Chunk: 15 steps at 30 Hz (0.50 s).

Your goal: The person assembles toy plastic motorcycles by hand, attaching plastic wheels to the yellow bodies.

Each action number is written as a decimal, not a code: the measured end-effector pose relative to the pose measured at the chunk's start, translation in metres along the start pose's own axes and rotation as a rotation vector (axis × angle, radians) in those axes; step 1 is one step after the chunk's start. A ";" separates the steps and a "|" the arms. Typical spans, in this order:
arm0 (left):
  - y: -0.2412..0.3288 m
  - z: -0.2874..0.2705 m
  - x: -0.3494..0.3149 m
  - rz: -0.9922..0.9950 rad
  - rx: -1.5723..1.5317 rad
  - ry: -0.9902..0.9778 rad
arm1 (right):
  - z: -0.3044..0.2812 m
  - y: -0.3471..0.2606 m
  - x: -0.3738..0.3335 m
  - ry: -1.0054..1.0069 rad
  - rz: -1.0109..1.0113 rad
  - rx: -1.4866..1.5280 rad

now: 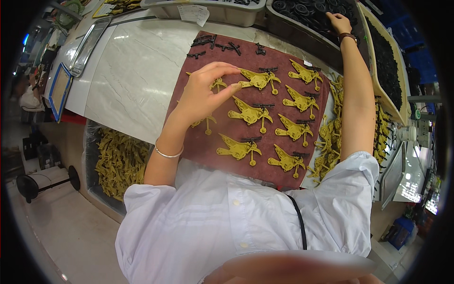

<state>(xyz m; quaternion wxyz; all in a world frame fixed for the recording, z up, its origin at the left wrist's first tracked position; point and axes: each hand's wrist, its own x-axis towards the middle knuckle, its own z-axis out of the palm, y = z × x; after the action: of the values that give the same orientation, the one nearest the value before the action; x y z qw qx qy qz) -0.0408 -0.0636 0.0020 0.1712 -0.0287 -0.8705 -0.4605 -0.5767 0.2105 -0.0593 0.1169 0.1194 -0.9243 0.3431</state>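
My left hand [205, 92] is over the dark red mat [189, 146], its thumb and index finger apart at the left end of a yellow plastic part [257, 79] shaped like a toy motorcycle body. Several matching yellow parts, such as this near one [239, 148], lie in rows, each with a thin black piece at its upper edge. Some at the left are partly hidden by my left hand and forearm. My right hand [339, 23] reaches into a dark bin of black toy wheels [302, 9]; its fingers are bent together among them, and what they hold is hidden.
Loose black pieces [229, 46] lie on the mat's far edge. Yellow parts are heaped right of the mat [326, 142] and in a lined bin [120, 163] at lower left. A grey tub [222, 15] and a cream tray [404, 102] of small black pieces border the table [137, 61].
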 end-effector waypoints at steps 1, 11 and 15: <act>-0.001 0.000 -0.002 -0.008 0.005 0.007 | -0.004 0.007 0.001 0.010 0.006 0.023; -0.003 0.001 -0.023 -0.073 -0.111 0.023 | -0.080 -0.087 -0.109 -0.221 0.154 0.967; 0.002 0.008 -0.020 -0.104 -0.319 -0.008 | -0.113 -0.177 -0.226 -0.556 0.015 1.263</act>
<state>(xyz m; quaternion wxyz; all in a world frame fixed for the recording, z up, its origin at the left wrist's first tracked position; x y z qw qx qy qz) -0.0232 -0.0539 -0.0071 0.1368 -0.0124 -0.7873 -0.6011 -0.2950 0.1869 0.0645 -0.2187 0.2418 -0.5437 0.7734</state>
